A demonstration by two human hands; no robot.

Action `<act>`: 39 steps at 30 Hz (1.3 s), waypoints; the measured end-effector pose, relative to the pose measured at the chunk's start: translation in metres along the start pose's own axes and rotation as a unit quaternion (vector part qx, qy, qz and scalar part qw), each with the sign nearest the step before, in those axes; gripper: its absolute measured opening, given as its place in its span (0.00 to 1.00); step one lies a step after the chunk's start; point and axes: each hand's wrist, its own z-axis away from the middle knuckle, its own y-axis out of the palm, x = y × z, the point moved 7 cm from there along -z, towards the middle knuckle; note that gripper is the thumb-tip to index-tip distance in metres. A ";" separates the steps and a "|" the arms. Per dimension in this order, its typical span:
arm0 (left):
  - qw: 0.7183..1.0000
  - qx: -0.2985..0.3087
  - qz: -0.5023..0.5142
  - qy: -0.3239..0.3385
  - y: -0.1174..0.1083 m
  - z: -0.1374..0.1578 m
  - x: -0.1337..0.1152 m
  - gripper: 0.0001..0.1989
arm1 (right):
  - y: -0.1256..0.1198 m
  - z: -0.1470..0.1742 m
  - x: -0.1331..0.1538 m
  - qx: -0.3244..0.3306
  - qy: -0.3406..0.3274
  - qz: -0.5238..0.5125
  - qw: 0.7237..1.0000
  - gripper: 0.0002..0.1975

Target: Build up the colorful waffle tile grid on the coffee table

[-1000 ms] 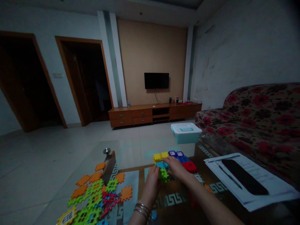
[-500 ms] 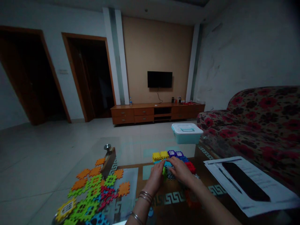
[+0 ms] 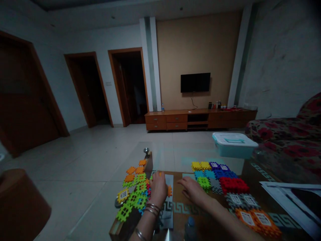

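On the glass table (image 3: 175, 157), the left hand (image 3: 157, 187) lies palm down on the loose pile of tiles (image 3: 134, 190), orange, green and yellow pieces spread at the table's left edge; its fingers are curled over the pieces near an orange tile (image 3: 170, 190) that peeks out just right of the hand, but whether they actually grip one I cannot tell. Bangles (image 3: 151, 210) ring that wrist. The right hand (image 3: 192, 189) rests just right of the left hand, fingers loosely extended and released, holding nothing, with its fingertips close to the joined mat of tiles (image 3: 220, 179). That mat lies on the table to the right of both hands, with a green tile (image 3: 203, 182) nearest the right hand and red, blue, yellow, grey and orange tiles beyond it. Farther back from the mat, at the table's far edge, stands a pale blue lidded box (image 3: 234, 144). Papers (image 3: 288, 197) lie at the right of the mat.
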 end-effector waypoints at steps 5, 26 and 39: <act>0.995 0.010 -0.050 -0.091 -0.005 0.023 0.080 0.21 | 0.041 -0.063 0.061 0.031 -0.022 0.009 0.999 0.22; 0.999 0.038 0.027 -0.026 -0.013 0.014 0.107 0.14 | 0.027 -0.111 0.088 0.004 0.040 0.089 0.995 0.13; 0.981 0.014 0.094 0.168 0.016 0.038 -0.101 0.15 | -0.057 0.090 -0.074 -0.028 0.167 0.147 0.974 0.17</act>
